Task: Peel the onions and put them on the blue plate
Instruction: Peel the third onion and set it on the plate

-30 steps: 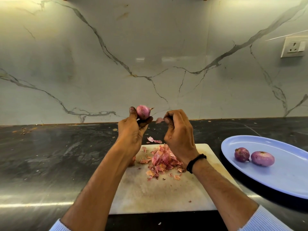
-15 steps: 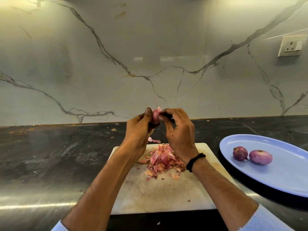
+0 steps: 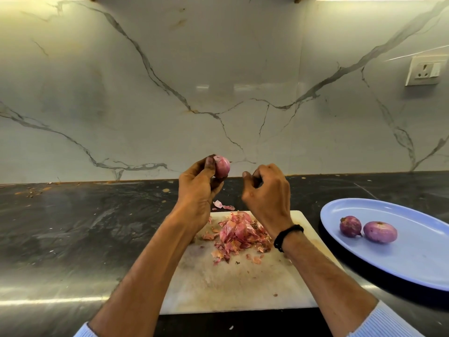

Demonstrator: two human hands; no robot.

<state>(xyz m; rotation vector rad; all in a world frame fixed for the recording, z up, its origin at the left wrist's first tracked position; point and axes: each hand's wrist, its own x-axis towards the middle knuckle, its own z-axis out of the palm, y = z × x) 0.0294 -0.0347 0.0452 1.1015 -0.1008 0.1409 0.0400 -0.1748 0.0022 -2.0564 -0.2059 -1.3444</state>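
While the left grip [image 3: 196,188] held the onion [image 3: 222,166] up at twelve o'clock above the peel heap [image 3: 239,233], the right grip [image 3: 266,190] curled just beside it; whether it pinched anything, I couldn't tell. A second onion [image 3: 350,226] and a third onion [image 3: 380,231] lay on the blue plate [image 3: 413,263] at three o'clock.

Kitchen, marble backsplash [image 3: 218,81], dark countertop [image 3: 73,227], cutting board [image 3: 230,288]

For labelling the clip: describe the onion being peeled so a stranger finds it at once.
Find the white cutting board in the middle of the dark counter. Above its far edge, the left hand grips one pinkish onion in the air. The other two onions lie on the blue plate at the right.
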